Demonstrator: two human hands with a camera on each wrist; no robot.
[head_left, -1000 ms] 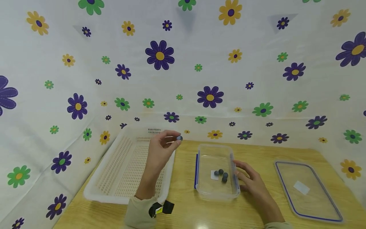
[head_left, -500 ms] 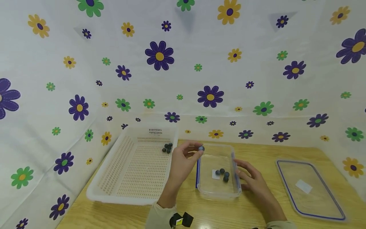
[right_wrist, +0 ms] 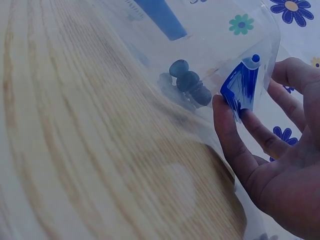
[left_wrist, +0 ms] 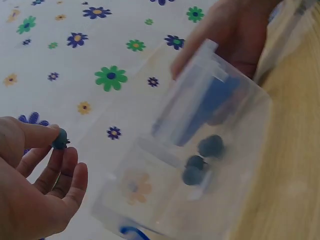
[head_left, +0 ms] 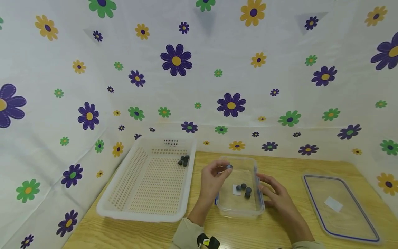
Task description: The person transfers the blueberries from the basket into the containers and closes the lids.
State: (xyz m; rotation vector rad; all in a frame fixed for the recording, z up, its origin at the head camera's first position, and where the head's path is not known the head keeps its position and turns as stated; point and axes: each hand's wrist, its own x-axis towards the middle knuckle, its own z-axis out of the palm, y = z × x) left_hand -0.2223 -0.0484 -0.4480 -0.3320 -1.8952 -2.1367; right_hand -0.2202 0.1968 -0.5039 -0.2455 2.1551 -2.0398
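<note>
My left hand [head_left: 212, 178] pinches one blueberry [left_wrist: 60, 139] between thumb and index finger, over the left part of a clear plastic food container [head_left: 225, 207]. The other fingers of that hand are bent below it. Inside the container lie several blueberries [head_left: 247, 190] in a loose cluster, near a white label. My right hand [head_left: 278, 195] rests its fingers against the container's right side, from outside. In the right wrist view, the fingertips touch a blue-edged side latch flap [right_wrist: 242, 85], with the hand's fingers spread along that wall.
On the left stands a white perforated basket [head_left: 102, 211] with several blueberries [head_left: 183, 160] in its far right corner. A clear lid with a blue seal [head_left: 342, 207] lies on the wooden table [head_left: 205, 155] at right. A flowered cloth hangs behind.
My left hand has moved right with the blueberry, from above the basket to over the container. The berries in the basket's corner have come into view. My right hand has stayed at the container.
</note>
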